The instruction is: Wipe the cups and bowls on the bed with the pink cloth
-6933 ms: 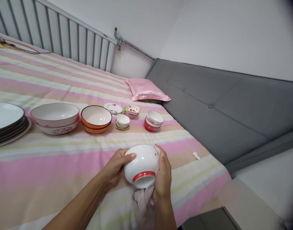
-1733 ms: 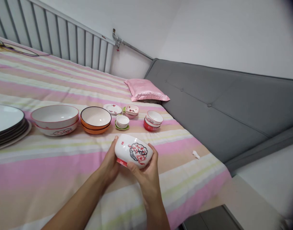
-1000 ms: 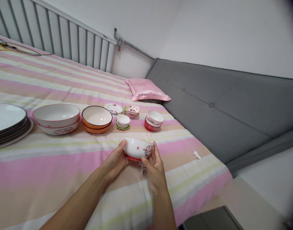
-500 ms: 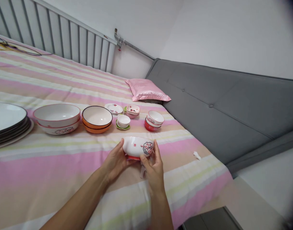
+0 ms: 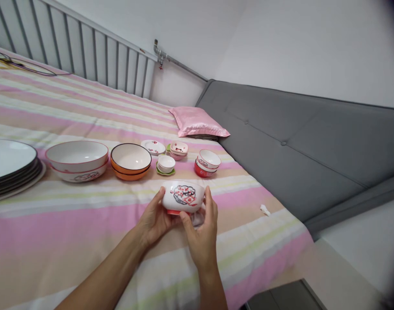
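A white bowl [image 5: 183, 197] with a red foot and a painted blossom design is held upright between my two hands, low over the bed. My left hand [image 5: 155, 219] grips its left side, thumb near the rim and fingers curled beneath. On the other side, my right hand [image 5: 201, 230] has its thumb at the base and its fingers along the wall. Part of a crumpled white tissue or cloth [image 5: 198, 218] shows behind the right thumb; I cannot tell whether the hand holds it. Just beyond stands a stack of similar small bowls [image 5: 208, 161].
Along the striped bedspread [image 5: 87, 232] stand dark-rimmed plates [image 5: 11, 159], large red-rimmed bowls [image 5: 77, 157], orange bowls [image 5: 130, 159], small white dishes [image 5: 166, 162], oval plates [image 5: 152, 146] and pink dishes [image 5: 178, 148]. Farther back are a pink pillow [image 5: 198, 120] and a grey headboard [image 5: 297, 150].
The bowl has turned in my hands, so its blossom picture now faces me at the middle. Both hands and the bowl have shifted slightly left and up.
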`<action>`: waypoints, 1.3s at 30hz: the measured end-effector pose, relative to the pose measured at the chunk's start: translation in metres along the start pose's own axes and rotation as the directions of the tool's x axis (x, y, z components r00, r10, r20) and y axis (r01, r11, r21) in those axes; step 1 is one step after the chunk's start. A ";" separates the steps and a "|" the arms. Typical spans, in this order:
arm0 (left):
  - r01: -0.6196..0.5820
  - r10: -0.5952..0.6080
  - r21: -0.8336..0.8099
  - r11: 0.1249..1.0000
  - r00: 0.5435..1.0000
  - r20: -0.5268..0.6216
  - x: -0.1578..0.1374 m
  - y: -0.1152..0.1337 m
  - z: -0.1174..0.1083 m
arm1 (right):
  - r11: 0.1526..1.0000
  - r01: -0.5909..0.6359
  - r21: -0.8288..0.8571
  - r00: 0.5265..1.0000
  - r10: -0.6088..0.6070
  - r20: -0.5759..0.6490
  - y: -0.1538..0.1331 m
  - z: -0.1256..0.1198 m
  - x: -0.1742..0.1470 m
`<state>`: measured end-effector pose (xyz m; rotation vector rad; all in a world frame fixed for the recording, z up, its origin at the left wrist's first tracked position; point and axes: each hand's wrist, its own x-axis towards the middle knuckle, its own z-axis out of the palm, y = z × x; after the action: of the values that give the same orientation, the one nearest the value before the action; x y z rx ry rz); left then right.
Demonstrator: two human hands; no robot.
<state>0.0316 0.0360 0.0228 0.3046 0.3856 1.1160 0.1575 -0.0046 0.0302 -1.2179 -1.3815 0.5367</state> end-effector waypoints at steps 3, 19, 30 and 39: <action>-0.016 0.016 -0.052 0.999 1.000 0.009 0.000 0.001 -0.001 | 0.996 -0.028 0.082 1.000 0.028 0.000 -0.003 0.000 -0.001; 0.027 -0.023 -0.266 0.964 1.000 0.020 -0.003 0.000 -0.005 | 0.971 -0.071 0.228 0.995 0.053 0.084 -0.016 0.003 -0.006; 0.354 -0.286 -0.223 0.908 0.914 0.287 -0.004 -0.006 -0.010 | 0.992 -0.066 0.109 0.997 0.061 0.052 -0.014 -0.002 -0.001; -0.065 0.080 0.123 0.990 0.990 -0.117 0.013 -0.019 -0.006 | 0.971 -0.094 0.218 0.995 0.088 0.037 -0.008 -0.013 0.003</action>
<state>0.0491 0.0405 0.0075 0.3589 0.5539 1.1886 0.1668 -0.0089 0.0419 -1.1013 -1.2568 0.7530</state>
